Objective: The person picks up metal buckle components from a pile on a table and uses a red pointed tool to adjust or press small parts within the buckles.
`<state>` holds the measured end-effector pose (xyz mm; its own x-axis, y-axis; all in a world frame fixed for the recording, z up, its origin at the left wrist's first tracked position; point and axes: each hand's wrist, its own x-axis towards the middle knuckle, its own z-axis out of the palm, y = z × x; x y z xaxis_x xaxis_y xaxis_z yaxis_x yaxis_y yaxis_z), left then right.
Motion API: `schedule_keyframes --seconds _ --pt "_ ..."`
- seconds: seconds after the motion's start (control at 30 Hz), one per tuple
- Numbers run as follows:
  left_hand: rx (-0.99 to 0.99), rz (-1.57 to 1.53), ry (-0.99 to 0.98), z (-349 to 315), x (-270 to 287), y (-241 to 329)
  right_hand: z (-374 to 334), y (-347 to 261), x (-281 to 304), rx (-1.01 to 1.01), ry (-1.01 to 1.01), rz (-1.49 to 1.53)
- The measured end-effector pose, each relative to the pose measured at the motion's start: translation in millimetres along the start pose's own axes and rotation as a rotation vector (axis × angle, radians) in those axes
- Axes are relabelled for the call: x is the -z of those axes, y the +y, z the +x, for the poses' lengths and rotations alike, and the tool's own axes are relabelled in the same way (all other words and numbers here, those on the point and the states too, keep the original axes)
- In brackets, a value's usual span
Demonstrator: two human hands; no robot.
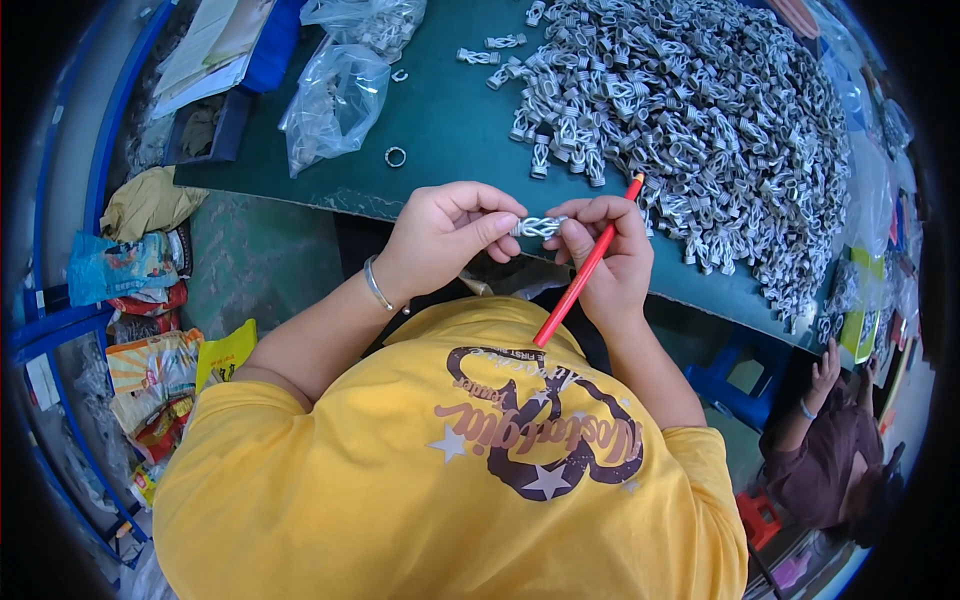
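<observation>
Between my two hands, just off the table's near edge, is a small silver braided metal piece (538,227). My left hand (450,232) pinches its left end with thumb and forefinger. At the other end, my right hand (612,255) grips it with the fingertips. A red pencil (578,285) also rests in my right hand, tucked through the fingers, with its tip pointing up toward the pile. A large heap of similar metal pieces (690,120) covers the right part of the table.
The green table (440,130) carries a small metal ring (395,157) and clear plastic bags (340,100). Papers (210,50) and a blue bin (205,130) stand at the left. Below are colourful packages (155,370). At right sits another person (825,450) near a blue stool (735,385).
</observation>
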<state>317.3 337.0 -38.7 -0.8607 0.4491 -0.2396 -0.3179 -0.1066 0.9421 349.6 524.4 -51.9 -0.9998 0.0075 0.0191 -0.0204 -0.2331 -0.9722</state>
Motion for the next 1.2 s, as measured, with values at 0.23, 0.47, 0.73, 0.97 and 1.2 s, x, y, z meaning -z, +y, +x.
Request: schedule_keyframes --seconds 0.23,0.47,0.73,0.97,1.2 --pt "-0.387 0.094 0.012 -3.2 -11.8 6.3 1.3 7.2 8.8 0.220 -0.116 0.014" --pt "-0.349 0.121 0.046 -1.4 -6.0 -4.4 -2.5 4.0 5.6 0.362 -0.066 -0.095" --pt "-0.218 0.116 -0.076 -8.1 -0.2 -8.1 -4.0 -1.3 -0.4 0.453 -0.138 -0.145" --pt "-0.129 0.375 -0.120 -25.8 7.1 -14.7 -15.1 8.8 -1.2 0.282 -0.194 -0.115" --pt "-0.237 0.559 -0.075 -24.2 -3.0 -5.0 -14.6 5.5 -7.9 0.196 -0.150 -0.079"
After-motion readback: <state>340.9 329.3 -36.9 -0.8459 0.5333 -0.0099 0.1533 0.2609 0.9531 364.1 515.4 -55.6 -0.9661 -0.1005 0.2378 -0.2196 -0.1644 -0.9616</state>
